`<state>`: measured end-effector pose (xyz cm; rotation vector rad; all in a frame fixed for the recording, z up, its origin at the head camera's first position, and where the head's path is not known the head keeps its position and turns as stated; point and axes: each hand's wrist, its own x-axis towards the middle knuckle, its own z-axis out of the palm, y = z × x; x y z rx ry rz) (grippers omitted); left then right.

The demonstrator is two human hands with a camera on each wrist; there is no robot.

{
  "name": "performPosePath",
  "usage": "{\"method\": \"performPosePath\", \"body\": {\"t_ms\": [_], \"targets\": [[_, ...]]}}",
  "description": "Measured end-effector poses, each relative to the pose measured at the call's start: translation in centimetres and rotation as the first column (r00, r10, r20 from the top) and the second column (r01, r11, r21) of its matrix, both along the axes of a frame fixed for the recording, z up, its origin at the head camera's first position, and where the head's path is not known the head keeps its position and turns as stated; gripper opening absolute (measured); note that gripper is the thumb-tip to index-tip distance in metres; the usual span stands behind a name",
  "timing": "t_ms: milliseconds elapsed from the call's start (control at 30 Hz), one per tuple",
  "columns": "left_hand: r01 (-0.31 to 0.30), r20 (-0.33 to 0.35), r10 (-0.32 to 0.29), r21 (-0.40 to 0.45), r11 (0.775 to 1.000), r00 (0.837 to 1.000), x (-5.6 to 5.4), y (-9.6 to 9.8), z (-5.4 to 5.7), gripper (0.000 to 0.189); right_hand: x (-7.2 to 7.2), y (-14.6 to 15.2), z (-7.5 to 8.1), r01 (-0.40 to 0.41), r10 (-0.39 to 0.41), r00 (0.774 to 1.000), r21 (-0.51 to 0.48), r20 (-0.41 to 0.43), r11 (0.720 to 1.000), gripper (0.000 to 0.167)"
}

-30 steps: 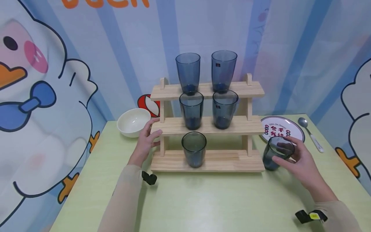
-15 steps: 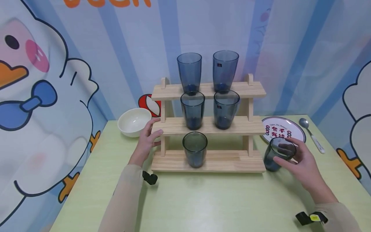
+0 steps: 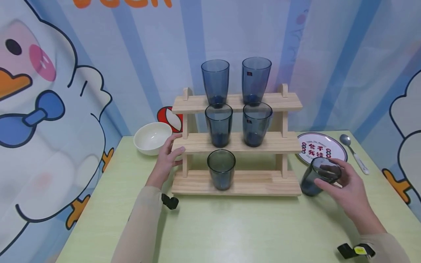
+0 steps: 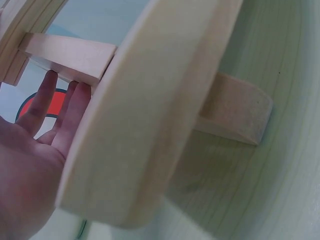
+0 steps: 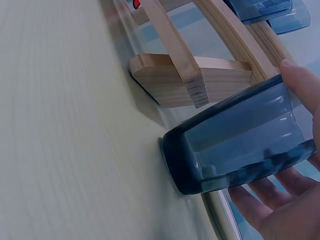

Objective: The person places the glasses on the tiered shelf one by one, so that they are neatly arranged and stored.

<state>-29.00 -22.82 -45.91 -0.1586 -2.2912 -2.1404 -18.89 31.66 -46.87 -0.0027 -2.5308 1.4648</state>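
My right hand (image 3: 350,191) holds a dark blue-grey glass tumbler (image 5: 235,140) by its upper part, thumb on one side, fingers on the other. The tumbler leans a little, its base at the table beside the rack's right end. My left hand (image 3: 166,160) grips the left end of the middle shelf of a three-tier wooden rack (image 3: 197,143); its fingers (image 4: 75,110) reach in to the upright. One tumbler (image 3: 221,170) stands on the bottom shelf. The middle shelf carries two tumblers (image 3: 219,126), and the top shelf two more tumblers (image 3: 215,80).
Left of the rack sits a white bowl (image 3: 152,138). A printed plate (image 3: 323,146) lies behind the held tumbler, with a metal spoon (image 3: 353,153) to its right. The rack stands on a light green table (image 3: 227,226), before a blue cartoon backdrop (image 3: 144,44).
My right hand has shifted slightly right and toward me, and the tumbler in it leans more. The left hand stays on the rack.
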Motion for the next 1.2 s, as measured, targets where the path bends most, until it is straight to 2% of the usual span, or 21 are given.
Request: {"method": "performPosePath", "body": {"t_ms": [233, 333, 467, 567, 733, 933, 1200], "targets": [[-0.001, 0.0, 0.001, 0.0, 1.0, 1.0, 0.2, 0.0, 0.1, 0.056, 0.5, 0.1, 0.7, 0.038, -0.038, 0.999, -0.021, 0.002, 0.999, 0.082], [-0.001, 0.002, 0.001, -0.002, 1.0, 1.0, 0.2, 0.0, 0.1, 0.056, 0.8, 0.0, 1.5, 0.015, -0.017, 0.999, -0.043, -0.047, 0.999, 0.079], [-0.002, -0.001, 0.002, -0.013, 1.0, 1.0, 0.2, 0.0, 0.1, 0.057, 1.1, -0.3, 2.3, -0.045, 0.03, 0.993, -0.128, -0.112, 0.991, 0.077], [0.0, -0.013, 0.0, -0.013, 1.0, 1.0, 0.1, 0.0, 0.0, 0.056, 1.3, -0.5, 2.5, -0.105, 0.068, 0.984, -0.228, -0.165, 0.968, 0.078], [0.005, -0.023, -0.005, -0.008, 1.0, 1.0, 0.1, 0.0, -0.1, 0.056, 1.6, -1.3, 3.0, -0.198, 0.121, 0.964, -0.336, -0.237, 0.921, 0.078], [0.004, -0.019, -0.004, -0.019, 1.0, 1.0, 0.0, -0.1, -0.1, 0.057, 1.4, -2.8, 4.1, -0.275, 0.171, 0.945, -0.389, -0.28, 0.879, 0.077], [0.001, -0.021, -0.001, -0.009, 1.0, 1.0, 0.1, 0.1, 0.0, 0.055, 0.8, -4.8, 4.9, -0.327, 0.23, 0.934, -0.396, -0.273, 0.858, 0.079]]}}
